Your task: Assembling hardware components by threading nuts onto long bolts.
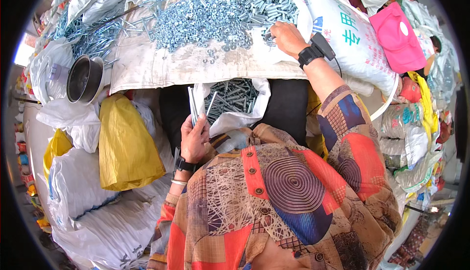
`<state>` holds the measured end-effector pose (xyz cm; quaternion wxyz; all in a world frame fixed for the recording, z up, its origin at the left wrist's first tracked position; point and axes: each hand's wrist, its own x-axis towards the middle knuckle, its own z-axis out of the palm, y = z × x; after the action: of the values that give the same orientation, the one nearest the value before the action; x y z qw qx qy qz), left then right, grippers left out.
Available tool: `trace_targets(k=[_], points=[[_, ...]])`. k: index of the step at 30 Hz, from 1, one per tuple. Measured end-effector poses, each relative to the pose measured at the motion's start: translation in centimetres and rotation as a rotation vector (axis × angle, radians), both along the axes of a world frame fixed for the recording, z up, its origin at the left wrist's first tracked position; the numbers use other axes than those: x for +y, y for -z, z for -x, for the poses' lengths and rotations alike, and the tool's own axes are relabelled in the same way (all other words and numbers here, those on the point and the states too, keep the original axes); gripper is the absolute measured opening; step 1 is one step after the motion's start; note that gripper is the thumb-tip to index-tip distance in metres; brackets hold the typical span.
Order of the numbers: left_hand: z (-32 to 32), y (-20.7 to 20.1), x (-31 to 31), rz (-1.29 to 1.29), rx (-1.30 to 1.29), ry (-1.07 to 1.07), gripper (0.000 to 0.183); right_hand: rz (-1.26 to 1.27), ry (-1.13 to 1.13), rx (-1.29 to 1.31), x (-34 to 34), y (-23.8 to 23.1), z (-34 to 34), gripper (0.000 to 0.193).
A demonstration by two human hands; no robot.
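Observation:
My left hand is closed round a few long thin metal rods, which stick up beside the lap bag. Between my knees that white bag stands with its mouth spread, holding many dark grey bolts. On the work surface, my right hand reaches to the near edge of a heap of short metal sleeves. Its fingers are bent together over small grey metal pieces; what they grip is partly hidden. Left of the sleeves spreads a pile of nuts and washers.
The stained cloth covers the work surface. Long rods lie at far left, near a dark round pan. A full white sack and a pink bag stand right. A yellow bag hangs at left.

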<state>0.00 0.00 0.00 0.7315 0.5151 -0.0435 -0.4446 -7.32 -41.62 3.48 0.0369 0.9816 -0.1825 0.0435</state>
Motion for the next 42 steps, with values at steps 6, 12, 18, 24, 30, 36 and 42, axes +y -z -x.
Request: trace_targets(k=[6,12,18,24,30,36,42], points=[[-1.0,-0.7,-2.7,0.027,-0.092,0.075,0.016,-0.138,-0.193,-0.311,-1.3,1.6,0.9,0.013],[-1.2,-1.8,-3.9,0.047,-0.128,0.071,0.016,-0.283,-0.174,-0.465,2.1,-0.6,0.9,0.009],[-0.8,-2.1,-4.8,0.084,-0.144,0.056,0.019,-1.473,-0.114,-0.625,12.0,-2.7,2.2,0.025],[-0.4,-2.2,-4.7,0.071,-0.172,0.071,0.019,-1.491,-0.117,-0.597,15.7,-1.3,2.7,0.026],[-0.7,-1.9,-3.8,-0.017,-0.296,0.041,0.024,-1.385,-0.14,-0.538,16.6,-1.9,2.9,0.022],[-1.6,-1.8,-3.1,-0.225,-0.841,0.072,0.028,-1.322,-0.131,-0.401,17.7,-2.6,2.2,0.018],[-0.6,-0.1,-4.0,-0.083,-0.332,-0.048,0.023,-1.416,-0.042,-0.583,20.2,-1.1,0.5,0.039]])
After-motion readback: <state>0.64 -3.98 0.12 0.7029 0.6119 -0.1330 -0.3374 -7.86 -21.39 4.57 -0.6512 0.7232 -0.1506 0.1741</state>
